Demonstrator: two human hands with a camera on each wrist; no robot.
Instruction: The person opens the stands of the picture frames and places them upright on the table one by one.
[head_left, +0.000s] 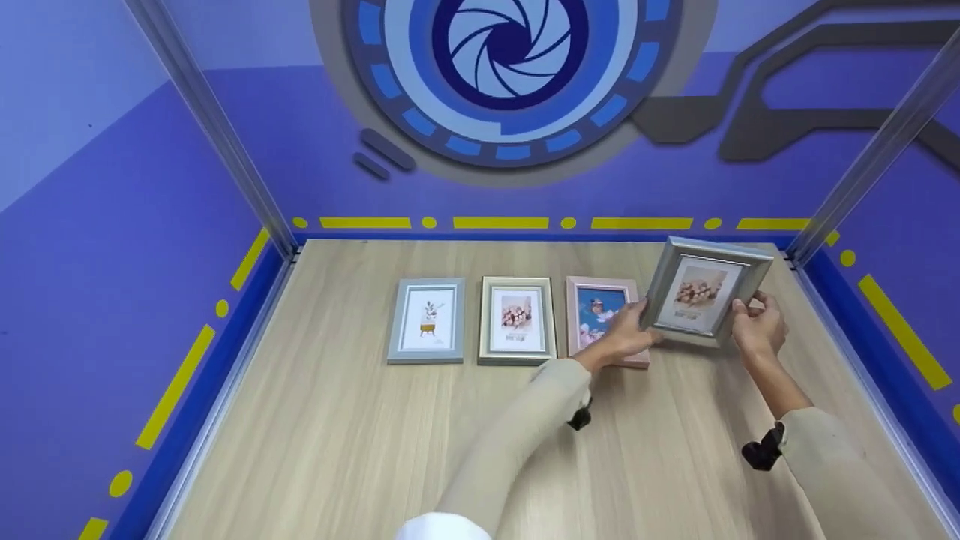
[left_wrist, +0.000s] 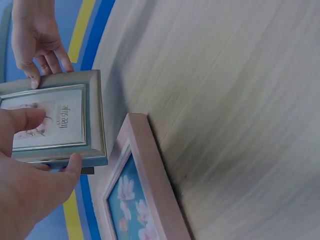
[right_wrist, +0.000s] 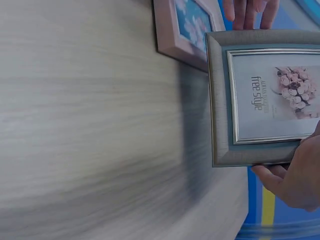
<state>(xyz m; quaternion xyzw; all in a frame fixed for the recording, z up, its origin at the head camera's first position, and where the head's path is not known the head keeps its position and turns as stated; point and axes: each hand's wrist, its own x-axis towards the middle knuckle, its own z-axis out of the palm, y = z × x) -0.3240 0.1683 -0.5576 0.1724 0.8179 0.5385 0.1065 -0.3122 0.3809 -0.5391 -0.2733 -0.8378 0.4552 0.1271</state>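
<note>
Since the silver-grey rectangular picture frame with a bouquet print (head_left: 699,294) is tilted up off the pale wood-grain tabletop (head_left: 337,450), it's a two-hander: left hand (head_left: 627,331) grips the left edge, right hand (head_left: 759,325) the right, both part-closed, fingers curled on the rim. Opposite-edge hold probably stops twist and spares the face. It's at the right end, just beside a pink rectangular frame with a blue floral picture (head_left: 598,306). That one, a champagne-gold rectangular frame (head_left: 517,320) and a blue-grey rectangular frame (head_left: 426,321) lie face up in a row, narrow gaps, likely so each print reads and edges stay grabbable.
</note>
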